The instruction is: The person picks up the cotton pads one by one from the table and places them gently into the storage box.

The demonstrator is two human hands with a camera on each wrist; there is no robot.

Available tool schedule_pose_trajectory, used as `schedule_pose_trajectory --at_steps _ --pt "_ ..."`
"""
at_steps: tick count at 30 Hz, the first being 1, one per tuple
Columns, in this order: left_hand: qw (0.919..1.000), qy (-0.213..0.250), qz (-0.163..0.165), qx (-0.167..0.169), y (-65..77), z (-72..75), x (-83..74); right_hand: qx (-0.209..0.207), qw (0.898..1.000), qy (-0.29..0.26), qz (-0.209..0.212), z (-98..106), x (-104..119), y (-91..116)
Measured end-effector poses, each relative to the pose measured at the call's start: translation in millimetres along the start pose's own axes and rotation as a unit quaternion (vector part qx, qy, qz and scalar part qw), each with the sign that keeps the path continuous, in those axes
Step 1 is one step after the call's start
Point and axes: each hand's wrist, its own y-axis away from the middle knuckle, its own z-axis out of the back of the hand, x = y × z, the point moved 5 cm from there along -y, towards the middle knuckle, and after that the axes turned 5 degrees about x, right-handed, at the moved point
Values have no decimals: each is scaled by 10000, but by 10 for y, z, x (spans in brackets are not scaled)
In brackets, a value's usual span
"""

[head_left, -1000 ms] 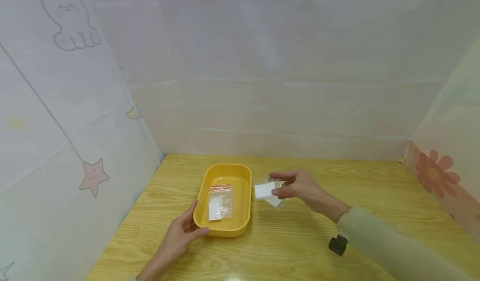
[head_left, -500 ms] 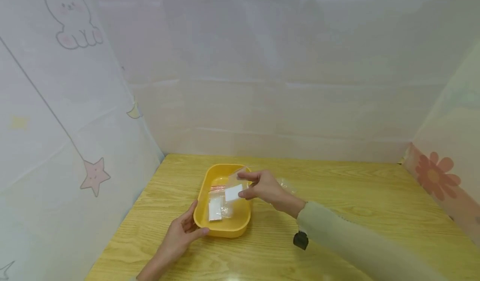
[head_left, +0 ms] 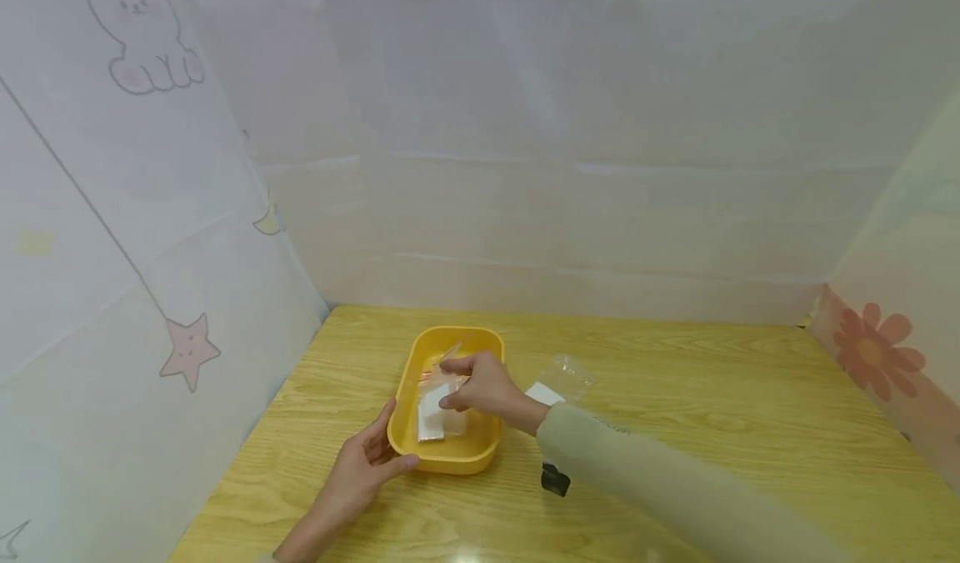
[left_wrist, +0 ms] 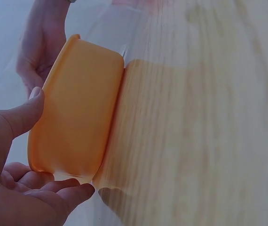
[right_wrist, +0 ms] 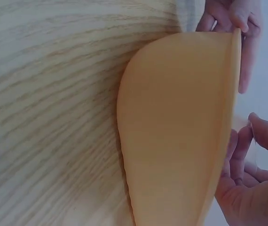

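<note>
My left hand point(head_left: 354, 469) holds the near left corner of a yellow plastic tray point(head_left: 450, 467), thumb at the rim and fingers along the outside wall, as the left wrist view shows. Inside the tray, my right hand point(head_left: 483, 389) pinches a small clear zip bag point(head_left: 437, 398) with a white piece in it, between thumb and fingers. Beneath it another zip bag point(head_left: 430, 432) lies on the tray's floor, partly covered by the held one. In the right wrist view, the tray's wall point(right_wrist: 176, 113) hides part of the right hand point(right_wrist: 254, 188).
To the right of the tray, a further clear bag point(head_left: 567, 377) with a white piece point(head_left: 545, 394) lies on the wooden table point(head_left: 712, 396), partly behind the right forearm. A pale cloth wall point(head_left: 562, 171) closes off the back, with printed cloth point(head_left: 187, 350) at the left side.
My right hand has carried the zip bag leftward from beside the tray, over its rim and down inside. The bag on the table has come into view. The left hand stays at the tray's corner.
</note>
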Motion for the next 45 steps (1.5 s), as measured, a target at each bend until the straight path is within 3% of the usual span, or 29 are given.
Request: schedule_pose_trajectory --at_steps 4,10,21,27,31,35,39,45 --pt "10000 47 40 17 2 -2 -2 -126 9986 520 -17 -87 -4 -30" --pt "10000 54 5 47 -4 -2 2 -169 9877 1552 83 -141 -49 -59" --pt "10000 10 -33 -9 1 -1 6 -59 9723 2334 -35 -166 -74 -52" --pt "10000 46 -8 -3 7 -2 -3 28 9632 2679 199 -82 13 14" --pt "10000 -7 28 -29 8 0 -3 60 9583 2824 431 57 135 92" --pt "9999 -84 68 -30 0 -1 2 -158 9563 2907 291 317 123 171" --pt "9998 -161 120 -97 -6 7 14 -480 9575 2844 76 651 -45 286" --pt "9995 -223 147 -180 2 26 20 -812 9484 3065 -58 1043 -441 511"
